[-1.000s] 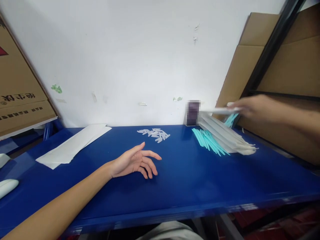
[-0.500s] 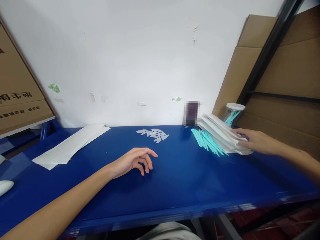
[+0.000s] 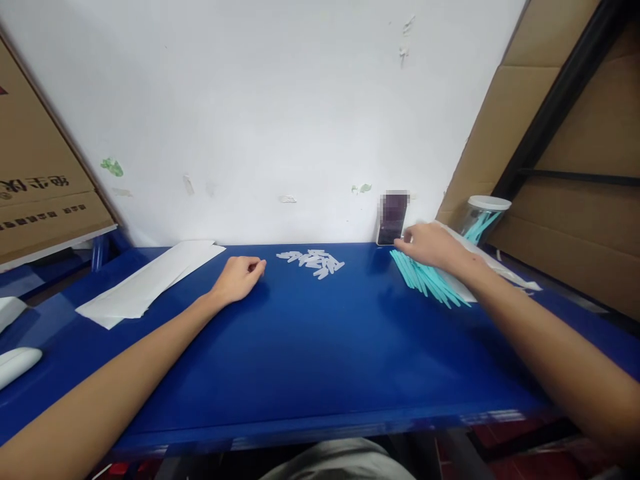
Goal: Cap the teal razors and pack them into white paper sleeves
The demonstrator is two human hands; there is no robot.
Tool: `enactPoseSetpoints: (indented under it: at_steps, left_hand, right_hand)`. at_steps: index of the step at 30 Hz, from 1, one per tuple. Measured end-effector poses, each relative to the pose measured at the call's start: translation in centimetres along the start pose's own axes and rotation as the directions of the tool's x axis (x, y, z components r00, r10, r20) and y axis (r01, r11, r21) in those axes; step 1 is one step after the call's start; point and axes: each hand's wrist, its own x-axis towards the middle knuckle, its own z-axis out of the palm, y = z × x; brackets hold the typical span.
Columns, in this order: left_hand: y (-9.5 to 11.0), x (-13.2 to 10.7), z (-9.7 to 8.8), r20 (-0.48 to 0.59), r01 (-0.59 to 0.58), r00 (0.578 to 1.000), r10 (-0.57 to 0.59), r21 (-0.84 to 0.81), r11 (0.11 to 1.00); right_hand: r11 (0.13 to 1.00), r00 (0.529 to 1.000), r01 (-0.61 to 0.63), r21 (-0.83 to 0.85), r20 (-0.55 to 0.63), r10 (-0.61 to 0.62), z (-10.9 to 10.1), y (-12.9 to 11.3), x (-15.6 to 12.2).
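My left hand (image 3: 243, 278) is closed, its fingers curled in just left of a loose pile of small whitish, translucent flat pieces (image 3: 320, 261). Nothing sticks out between its fingers. On the right, my right hand (image 3: 431, 245) reaches over the far end of a fanned bundle of thin teal sticks (image 3: 425, 280). Its fingertips are drawn together by the ends of the sticks; what they hold, if anything, is too small to make out. Stacked flat white packets (image 3: 505, 270) lie behind and beneath the right wrist, partly covered by it.
A phone (image 3: 391, 223) leans against the wall behind the sticks. A clear lidded jar (image 3: 483, 220) holds more teal sticks. Flat white sheets (image 3: 150, 283) lie at left on the blue table (image 3: 320, 360), near a white mouse (image 3: 19, 365). Cardboard (image 3: 50, 153) flanks both sides.
My right hand has left the white packets and moved left over the teal sticks. My left hand has drawn back to the left and curled its fingers. The packets now sit differently.
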Motion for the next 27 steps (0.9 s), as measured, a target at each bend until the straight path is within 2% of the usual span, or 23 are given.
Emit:
enactPoseSetpoints:
  at_steps: [3, 6, 9, 15, 19, 22, 27]
  left_hand:
    - [-0.7, -0.1, -0.7, -0.013, -0.057, 0.998, 0.059, 0.154, 0.986]
    - [-0.7, -0.1, -1.4, 0.018, 0.032, 0.999, -0.039, 0.273, 0.961]
    - [-0.5, -0.1, -1.7, 0.061, 0.082, 0.993, -0.1, 0.255, 0.964]
    - [-0.3, -0.4, -1.4, 0.264, -0.03, 0.964, -0.036, 0.242, 0.97]
    - [-0.3, -0.3, -1.3, 0.303, -0.041, 0.952, -0.036, 0.245, 0.969]
    - [-0.2, -0.3, -1.4, 0.326, -0.053, 0.945, -0.029, 0.24, 0.969]
    - [0.2, -0.5, -1.5, 0.362, -0.093, 0.932, 0.006, 0.224, 0.97]
  right_hand:
    - [0.989, 0.996, -0.074, -0.13, 0.034, 0.079, 2.1, -0.4, 0.2]
    - [0.983, 0.989, -0.099, -0.157, 0.093, 0.114, 3.2, -0.5, -0.9]
    - [0.977, 0.967, -0.12, -0.176, 0.2, 0.155, 3.3, -0.5, -1.7]
    - [0.974, 0.942, -0.113, -0.196, 0.29, 0.168, 4.0, -0.7, -1.6]
    - [0.979, 0.935, -0.064, -0.193, 0.332, 0.126, 4.6, -1.2, -1.6]
    - [0.984, 0.925, -0.004, -0.176, 0.373, 0.07, 4.2, -1.3, -1.9]
    - [0.979, 0.876, 0.196, -0.058, 0.46, -0.148, 2.2, -1.3, -3.0]
